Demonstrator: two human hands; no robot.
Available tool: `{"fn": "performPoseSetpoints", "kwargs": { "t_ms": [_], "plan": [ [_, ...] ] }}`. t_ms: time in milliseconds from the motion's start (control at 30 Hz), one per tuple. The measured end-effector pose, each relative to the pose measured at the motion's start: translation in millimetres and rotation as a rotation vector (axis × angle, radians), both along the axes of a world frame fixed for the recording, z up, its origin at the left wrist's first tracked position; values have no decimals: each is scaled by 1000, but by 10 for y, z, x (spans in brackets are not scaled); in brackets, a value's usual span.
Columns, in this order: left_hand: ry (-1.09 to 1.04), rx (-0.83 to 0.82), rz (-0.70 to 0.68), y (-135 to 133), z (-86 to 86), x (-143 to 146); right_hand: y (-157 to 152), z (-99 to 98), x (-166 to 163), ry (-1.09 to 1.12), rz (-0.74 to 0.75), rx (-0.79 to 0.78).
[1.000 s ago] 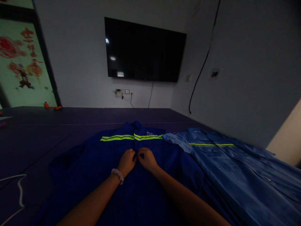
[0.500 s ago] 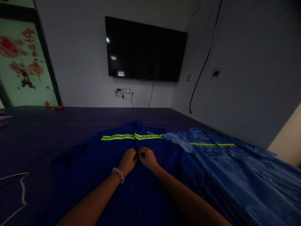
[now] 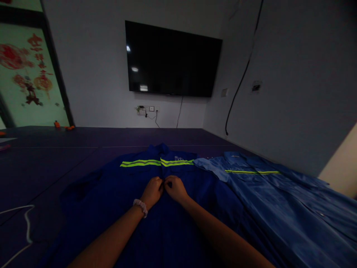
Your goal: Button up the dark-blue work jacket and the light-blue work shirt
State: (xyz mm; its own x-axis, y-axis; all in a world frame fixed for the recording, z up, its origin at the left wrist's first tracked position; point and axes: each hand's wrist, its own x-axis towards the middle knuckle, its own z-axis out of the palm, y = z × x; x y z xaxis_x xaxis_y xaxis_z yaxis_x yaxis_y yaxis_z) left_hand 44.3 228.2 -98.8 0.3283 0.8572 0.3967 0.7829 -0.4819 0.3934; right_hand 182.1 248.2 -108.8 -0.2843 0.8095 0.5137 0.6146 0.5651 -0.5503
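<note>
A dark blue work jacket [image 3: 134, 181] with a yellow-green and grey reflective band across its chest lies spread out, collar pointing away from me. My left hand [image 3: 153, 192], with a pale scrunchie [image 3: 141, 206] on its wrist, is closed on the jacket's front placket. Right beside it, my right hand [image 3: 175, 189] pinches the same front edge, thumb and forefinger bent together. The fingertips of both hands nearly meet below the band. Whatever fastener lies between them is hidden and too dark to make out.
A lighter blue work shirt [image 3: 259, 197] lies to the right, its sleeve overlapping the jacket. A white cable [image 3: 28, 223] curls on the purple surface [image 3: 83, 141] at left. A television [image 3: 173, 61] hangs on the far wall, and a black cord [image 3: 237, 89] dangles at right.
Both hands stay at the same spot on the jacket front, with only a very slight shift of the fingers. The garments lie as before.
</note>
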Motion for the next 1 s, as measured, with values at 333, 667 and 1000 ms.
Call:
{"fn": "performPoseSetpoints", "kwargs": {
  "t_ms": [333, 667, 1000],
  "plan": [
    [-40, -16, 41, -1, 17, -7, -9, 16, -9, 15, 16, 5],
    [-10, -18, 16, -12, 36, 9, -6, 21, -15, -16, 9, 9],
    [-15, -24, 43, 2, 64, 17, 2, -4, -11, -14, 31, -1]
  ]
}}
